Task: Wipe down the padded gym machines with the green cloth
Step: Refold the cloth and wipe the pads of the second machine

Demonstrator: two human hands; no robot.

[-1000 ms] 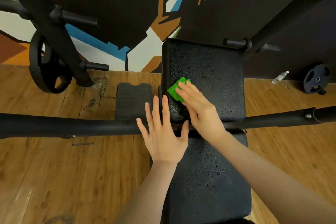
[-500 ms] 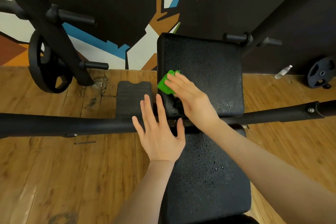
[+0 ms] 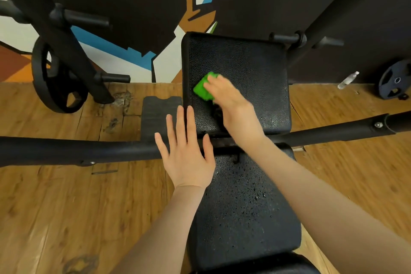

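Observation:
A folded green cloth [image 3: 202, 90] lies on the left part of the black upper pad [image 3: 249, 60] of a gym bench. My right hand [image 3: 233, 104] presses the cloth down with fingers laid over it; the hand looks motion-blurred. My left hand [image 3: 186, 153] lies flat with spread fingers across the black padded bar [image 3: 66, 149], its fingertips reaching the pad's lower left corner. The lower seat pad [image 3: 242, 207] below the bar shows small droplets, as does the upper pad's lower right area.
A black weight plate [image 3: 55, 87] hangs on a rack post at the left. A small black mat [image 3: 158, 113] lies on the wooden floor beside the pad. At the right wall lie a clear bottle [image 3: 348, 80] and another plate [image 3: 394, 82].
My right hand has slid the green cloth a little farther up the upper pad, staying near its left edge. My left hand has stayed flat on the bar.

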